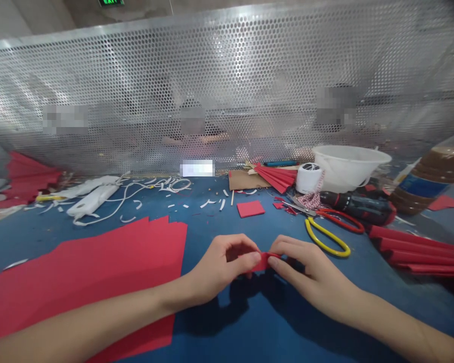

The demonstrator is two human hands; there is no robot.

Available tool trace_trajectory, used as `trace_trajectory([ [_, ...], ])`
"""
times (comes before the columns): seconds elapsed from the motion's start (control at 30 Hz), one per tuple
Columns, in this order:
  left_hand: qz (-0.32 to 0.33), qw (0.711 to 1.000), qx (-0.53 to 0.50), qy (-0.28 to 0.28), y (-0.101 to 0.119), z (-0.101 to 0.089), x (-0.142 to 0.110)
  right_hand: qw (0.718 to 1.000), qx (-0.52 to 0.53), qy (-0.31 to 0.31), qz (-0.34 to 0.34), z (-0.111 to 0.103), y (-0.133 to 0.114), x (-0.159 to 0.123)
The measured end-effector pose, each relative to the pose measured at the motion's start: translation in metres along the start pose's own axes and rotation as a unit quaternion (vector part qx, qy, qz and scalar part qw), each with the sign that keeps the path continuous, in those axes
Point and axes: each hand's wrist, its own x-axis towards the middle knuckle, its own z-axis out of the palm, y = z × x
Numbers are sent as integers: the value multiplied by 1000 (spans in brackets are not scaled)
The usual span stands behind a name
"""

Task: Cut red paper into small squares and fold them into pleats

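Observation:
Between my two hands is a small piece of red paper (262, 261), held just above the blue table. My left hand (227, 262) pinches its left end between thumb and fingers. The right end is gripped the same way by my right hand (306, 267). Fingers cover much of the paper, so its full shape is hidden. Beyond my hands lies a small red paper square (250, 208). Large red paper sheets (136, 257) are spread under and beside my left forearm. Scissors (327, 237) with one yellow and one red handle rest past my right hand.
A perforated metal screen (227, 85) rises behind the blue table (211, 322). At the right are a white bucket (349, 166), a black power drill (357, 205), a brown-filled bottle (425, 176) and pleated red paper (419, 252). A white power strip (94, 199) and paper scraps lie at the back left.

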Motion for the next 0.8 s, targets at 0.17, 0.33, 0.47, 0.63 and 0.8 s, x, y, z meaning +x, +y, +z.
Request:
trace_trajectory([
  [0.17,-25,999,46,-11,0,3,1,1000,21,-4,3,0,0,1],
  [0.33,-13,995,59,-85,5,2,0,999,26,-4,-26,-2,-1,0],
  [0.47,-34,995,50,-84,5,2,0,999,30,-28,5,-3,0,0],
  [0.63,-53,996,35,-70,1,3,2,997,57,-42,31,-5,0,3],
  [0.8,-53,994,33,-90,1,1,0,998,59,-7,24,-4,-2,3],
])
